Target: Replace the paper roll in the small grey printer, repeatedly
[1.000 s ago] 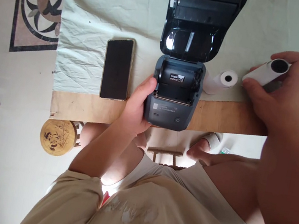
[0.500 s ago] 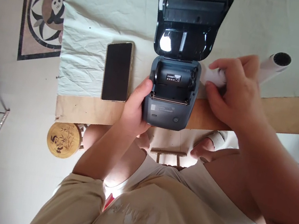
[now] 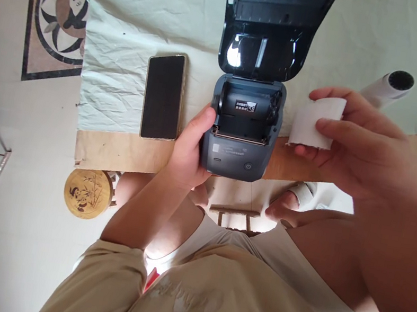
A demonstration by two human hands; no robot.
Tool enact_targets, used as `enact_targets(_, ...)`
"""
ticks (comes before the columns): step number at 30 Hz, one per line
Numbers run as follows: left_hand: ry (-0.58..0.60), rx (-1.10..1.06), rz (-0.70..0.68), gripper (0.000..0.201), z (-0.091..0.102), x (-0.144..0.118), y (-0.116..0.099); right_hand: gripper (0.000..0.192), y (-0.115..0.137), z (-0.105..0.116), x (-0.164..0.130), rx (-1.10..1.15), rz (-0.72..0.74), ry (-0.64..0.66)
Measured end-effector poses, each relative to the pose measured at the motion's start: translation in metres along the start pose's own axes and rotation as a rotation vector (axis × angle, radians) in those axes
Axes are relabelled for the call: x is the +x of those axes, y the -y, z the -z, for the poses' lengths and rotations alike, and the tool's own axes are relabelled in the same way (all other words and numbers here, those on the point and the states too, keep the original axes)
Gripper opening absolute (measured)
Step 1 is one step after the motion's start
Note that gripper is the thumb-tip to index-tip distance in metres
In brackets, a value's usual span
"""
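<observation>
1. Left hand (image 3: 188, 147) clamped on the left side of the printer (image 3: 242, 129), lid up, empty bay facing upward
2. Right hand (image 3: 359, 145) pinching the paper roll (image 3: 314, 122) just right of the printer, lifted off the table (image 3: 121, 148)
3. Loading step, by the look; next calls for turning the roll, long axis across the bay

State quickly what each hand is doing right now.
Left hand: closed around the side of the dark grey plastic label printer, lid open.
Right hand: closed on the white paper roll, lifted off the table.
</observation>
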State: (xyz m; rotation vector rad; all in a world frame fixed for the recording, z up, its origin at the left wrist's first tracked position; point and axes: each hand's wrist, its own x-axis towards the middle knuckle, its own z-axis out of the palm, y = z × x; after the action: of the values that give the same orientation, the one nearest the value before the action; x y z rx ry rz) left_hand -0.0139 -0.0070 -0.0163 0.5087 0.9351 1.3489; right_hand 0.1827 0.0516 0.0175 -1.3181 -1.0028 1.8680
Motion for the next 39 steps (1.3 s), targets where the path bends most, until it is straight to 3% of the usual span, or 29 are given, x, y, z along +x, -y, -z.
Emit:
enact_targets(9,0.018,0.012,0.005,0.039,0.000,-0.001,0.001,0.039,-0.003,0.006,0.004,0.155,-0.216,0.023)
enact_targets(16,0.025,-0.022,0.002,0.037,0.002,0.000,0.002,0.031,-0.007,0.003,0.001,0.110,-0.111,-0.061)
enact_targets(23,0.028,-0.035,0.024,0.037,0.001,-0.001,0.001,0.033,-0.008,0.003,0.004,0.115,-0.110,0.058)
enact_targets(27,0.034,-0.035,0.006,0.031,0.000,-0.001,0.001,0.031,-0.009,0.001,0.006,0.175,-0.115,0.029)
enact_targets(30,0.010,0.001,0.014,0.032,-0.001,-0.001,0.001,0.028,-0.011,-0.001,0.004,0.123,-0.034,-0.013)
enact_targets(33,0.002,0.020,0.023,0.032,-0.002,0.000,0.002,0.037,-0.011,-0.001,-0.001,-0.091,0.124,-0.059)
enact_targets(36,0.042,0.025,0.017,0.027,-0.001,0.000,0.004,0.043,-0.005,-0.003,-0.010,-0.445,0.405,-0.116)
enact_targets(39,0.058,0.059,0.003,0.026,-0.002,0.000,0.005,0.054,0.000,-0.010,-0.018,-0.726,0.751,-0.088)
